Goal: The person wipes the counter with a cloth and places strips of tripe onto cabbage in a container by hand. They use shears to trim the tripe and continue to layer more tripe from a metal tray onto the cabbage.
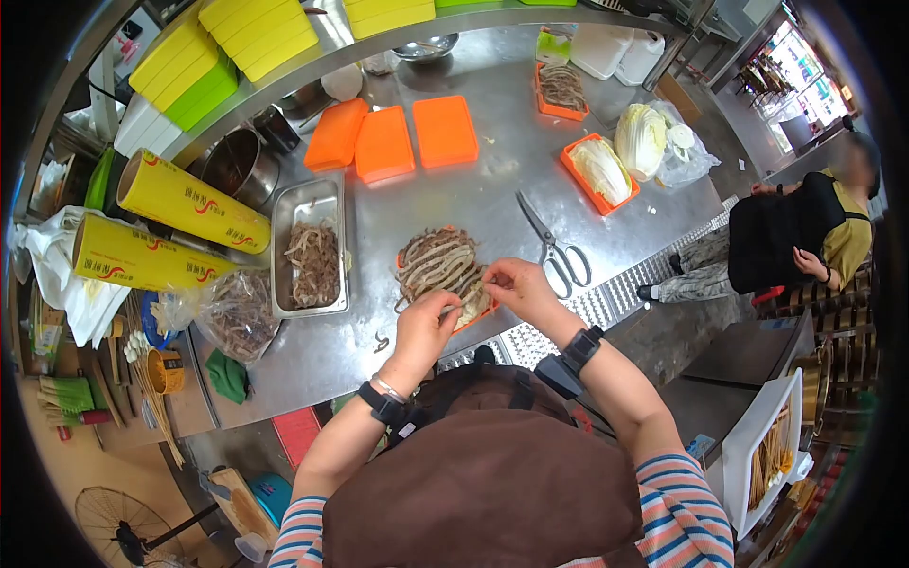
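An orange tray, mostly covered by rows of greyish-brown meat strips, lies on the steel table in front of me. My left hand is at the tray's near left edge, its thumb and fingers pinched together. Over the near right corner, my right hand is closed in a pinch too. Anything between the fingertips of either hand is too small to make out. To the left, a steel pan holds a heap of similar strips. Black-handled scissors lie partly open to the right of the tray.
Orange trays sit at the back. On the right are a tray with cabbage and a whole cabbage. Yellow film boxes and a bag of meat stand left. A person stands beyond the table's right edge.
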`<action>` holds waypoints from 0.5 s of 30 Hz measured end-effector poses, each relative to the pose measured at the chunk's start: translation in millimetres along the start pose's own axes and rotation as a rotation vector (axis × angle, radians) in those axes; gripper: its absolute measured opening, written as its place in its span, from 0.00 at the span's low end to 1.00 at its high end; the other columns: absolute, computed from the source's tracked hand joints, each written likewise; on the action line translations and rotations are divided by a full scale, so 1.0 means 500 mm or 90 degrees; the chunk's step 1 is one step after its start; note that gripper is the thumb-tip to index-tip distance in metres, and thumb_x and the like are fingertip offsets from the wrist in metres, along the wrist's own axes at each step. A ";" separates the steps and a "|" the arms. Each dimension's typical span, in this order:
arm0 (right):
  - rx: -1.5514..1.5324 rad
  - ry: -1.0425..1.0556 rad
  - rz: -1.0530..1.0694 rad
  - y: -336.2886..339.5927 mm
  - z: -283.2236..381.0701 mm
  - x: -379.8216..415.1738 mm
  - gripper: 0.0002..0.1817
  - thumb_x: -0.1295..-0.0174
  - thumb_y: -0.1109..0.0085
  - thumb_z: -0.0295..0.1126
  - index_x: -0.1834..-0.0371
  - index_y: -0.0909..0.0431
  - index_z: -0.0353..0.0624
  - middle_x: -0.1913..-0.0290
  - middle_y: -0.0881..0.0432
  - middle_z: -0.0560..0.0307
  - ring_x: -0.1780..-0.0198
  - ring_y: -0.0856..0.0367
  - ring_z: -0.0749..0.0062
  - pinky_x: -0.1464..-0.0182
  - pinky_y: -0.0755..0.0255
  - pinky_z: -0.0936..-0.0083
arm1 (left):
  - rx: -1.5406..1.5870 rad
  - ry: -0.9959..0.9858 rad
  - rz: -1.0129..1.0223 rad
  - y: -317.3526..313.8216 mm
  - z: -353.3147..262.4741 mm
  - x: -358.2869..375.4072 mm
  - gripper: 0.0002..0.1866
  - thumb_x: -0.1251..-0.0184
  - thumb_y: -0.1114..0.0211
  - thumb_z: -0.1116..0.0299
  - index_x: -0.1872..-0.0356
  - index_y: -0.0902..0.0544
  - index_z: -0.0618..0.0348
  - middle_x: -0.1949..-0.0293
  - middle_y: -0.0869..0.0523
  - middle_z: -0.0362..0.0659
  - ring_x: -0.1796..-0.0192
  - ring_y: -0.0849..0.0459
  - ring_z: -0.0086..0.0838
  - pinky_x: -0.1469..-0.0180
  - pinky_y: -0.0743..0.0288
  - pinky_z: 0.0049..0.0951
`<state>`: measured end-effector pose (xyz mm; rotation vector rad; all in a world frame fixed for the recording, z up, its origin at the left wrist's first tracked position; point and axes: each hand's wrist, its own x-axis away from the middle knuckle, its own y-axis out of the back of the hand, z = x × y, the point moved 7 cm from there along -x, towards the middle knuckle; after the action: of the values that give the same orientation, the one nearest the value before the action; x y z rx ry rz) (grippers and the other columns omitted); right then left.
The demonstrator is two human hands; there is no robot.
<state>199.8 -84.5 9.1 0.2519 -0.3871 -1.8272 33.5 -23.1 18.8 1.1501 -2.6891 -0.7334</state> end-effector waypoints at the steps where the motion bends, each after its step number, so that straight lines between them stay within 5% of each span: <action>1: 0.048 0.032 -0.006 -0.002 -0.003 -0.006 0.06 0.44 0.36 0.22 0.64 0.20 0.37 0.69 0.20 0.59 0.69 0.20 0.79 0.66 0.26 0.81 | -0.086 -0.027 -0.012 0.000 -0.010 -0.002 0.05 0.43 0.32 0.74 0.65 0.18 0.58 0.65 0.16 0.44 0.63 0.16 0.39 0.62 0.21 0.34; 10: 0.170 0.118 -0.043 -0.027 -0.014 -0.016 0.05 0.50 0.35 0.25 0.70 0.20 0.42 0.70 0.22 0.54 0.68 0.20 0.58 0.65 0.25 0.66 | -0.283 -0.171 -0.062 -0.007 -0.022 0.002 0.05 0.47 0.31 0.73 0.70 0.17 0.55 0.66 0.18 0.41 0.63 0.18 0.40 0.62 0.23 0.36; 15: 0.196 0.100 -0.054 -0.017 -0.008 -0.013 0.03 0.49 0.36 0.27 0.71 0.20 0.43 0.69 0.22 0.54 0.66 0.19 0.57 0.65 0.25 0.65 | -0.315 -0.173 -0.059 -0.005 -0.021 0.004 0.05 0.48 0.31 0.74 0.69 0.16 0.55 0.65 0.19 0.41 0.63 0.19 0.39 0.62 0.23 0.36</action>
<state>195.5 -76.6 1.8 0.6282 -0.5534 -1.8116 36.8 -30.2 26.6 1.1093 -2.4330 -1.5608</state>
